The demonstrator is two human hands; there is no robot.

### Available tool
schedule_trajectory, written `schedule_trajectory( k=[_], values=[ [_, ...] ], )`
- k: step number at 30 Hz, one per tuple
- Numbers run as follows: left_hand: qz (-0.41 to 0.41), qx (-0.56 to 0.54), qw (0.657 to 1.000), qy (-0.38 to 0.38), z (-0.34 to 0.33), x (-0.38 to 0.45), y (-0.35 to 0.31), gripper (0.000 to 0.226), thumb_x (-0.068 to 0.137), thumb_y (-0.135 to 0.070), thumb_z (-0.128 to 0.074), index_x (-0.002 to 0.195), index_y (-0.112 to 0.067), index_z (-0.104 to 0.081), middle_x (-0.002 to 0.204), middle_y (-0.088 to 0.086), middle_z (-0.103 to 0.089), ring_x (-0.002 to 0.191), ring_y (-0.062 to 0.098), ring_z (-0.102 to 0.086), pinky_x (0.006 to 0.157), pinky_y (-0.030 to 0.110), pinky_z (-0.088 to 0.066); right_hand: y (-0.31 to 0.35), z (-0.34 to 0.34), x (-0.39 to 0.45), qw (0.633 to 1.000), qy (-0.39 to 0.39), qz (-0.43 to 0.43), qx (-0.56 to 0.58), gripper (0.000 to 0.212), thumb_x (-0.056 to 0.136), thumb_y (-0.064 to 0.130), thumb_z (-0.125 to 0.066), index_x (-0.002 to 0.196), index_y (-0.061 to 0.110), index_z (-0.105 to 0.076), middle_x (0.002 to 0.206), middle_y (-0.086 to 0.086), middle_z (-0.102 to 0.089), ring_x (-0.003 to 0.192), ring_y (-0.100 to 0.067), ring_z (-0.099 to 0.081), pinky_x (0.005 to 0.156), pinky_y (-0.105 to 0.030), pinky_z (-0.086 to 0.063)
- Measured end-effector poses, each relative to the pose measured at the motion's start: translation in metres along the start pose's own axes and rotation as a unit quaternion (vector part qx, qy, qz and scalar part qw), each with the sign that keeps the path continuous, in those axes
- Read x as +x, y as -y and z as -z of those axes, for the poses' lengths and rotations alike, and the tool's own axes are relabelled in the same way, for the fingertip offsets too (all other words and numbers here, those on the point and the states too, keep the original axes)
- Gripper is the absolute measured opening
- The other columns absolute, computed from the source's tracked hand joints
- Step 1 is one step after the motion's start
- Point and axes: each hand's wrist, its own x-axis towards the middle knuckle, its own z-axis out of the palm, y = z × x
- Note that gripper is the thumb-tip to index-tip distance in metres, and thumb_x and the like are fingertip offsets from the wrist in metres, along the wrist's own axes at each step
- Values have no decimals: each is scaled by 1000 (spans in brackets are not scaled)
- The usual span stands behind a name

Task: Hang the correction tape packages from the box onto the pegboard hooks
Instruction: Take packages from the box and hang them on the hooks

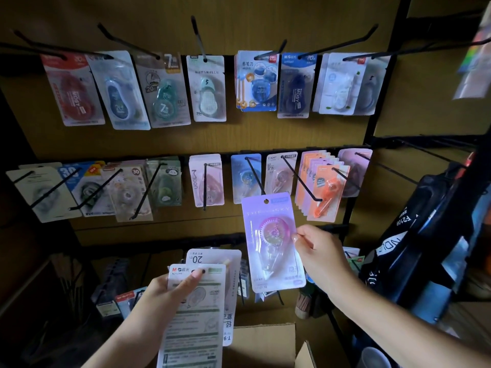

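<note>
My right hand (317, 251) pinches the right edge of a purple correction tape package (272, 243), held upright. Its hang hole sits just below the tip of a black hook (255, 176) in the lower row. My left hand (175, 288) grips a stack of white correction tape packages (202, 301), backs facing me, low in the middle. The open cardboard box (265, 343) lies beneath both hands. Two rows of pegboard hooks carry many hung packages, among them pink ones (207, 181) and orange ones (324, 187).
A black metal upright (372, 123) borders the board on the right, with empty hooks (414, 166) and a dark bag (425, 235) beyond it. More packages and a small cup of sticks (303, 306) sit on the lowest level behind the box.
</note>
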Motion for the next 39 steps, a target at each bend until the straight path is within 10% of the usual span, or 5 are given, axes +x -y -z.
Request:
schedule_trajectory(
  k=[12,23,30,36,39],
  values=[
    [-19,-1,1000,-10,7,28,9,49,64,-42,-66,94,-4,-69,87,20,-73,82,39,-70,85,58,-51,3,-24,58,996,-13,0,-90,40,91,12,-43,55,15,-27,53,-1,-28,56,-19,-30,51,-32,-18],
    [-88,-36,995,-3,18,67,-25,35,71,-39,-62,81,-6,-71,82,20,-73,74,37,-71,69,45,-57,7,-80,196,979,-72,-165,94,27,88,14,-44,64,22,-36,74,-5,-39,68,-18,-38,62,-22,-32],
    [-73,-106,991,27,19,64,-10,26,71,-34,-62,75,-11,-74,81,17,-72,70,33,-71,65,40,-57,-6,-78,131,991,-6,-133,28,11,89,11,-48,88,16,-57,84,-8,-58,85,-25,-53,65,-27,-38],
    [-23,-193,977,91,9,42,1,27,76,-26,-59,88,-3,-69,81,18,-72,67,29,-71,58,38,-58,1,-56,23,918,300,-161,203,57,65,64,-68,110,29,-63,112,8,-65,108,-16,-59,98,-38,-44],
    [-11,-205,973,107,0,27,1,31,72,-25,-62,93,-2,-67,82,18,-72,67,29,-71,58,38,-58,11,-36,-1,942,312,-44,113,20,90,33,-56,97,15,-63,95,0,-68,92,-15,-63,81,-32,-45]
  ],
)
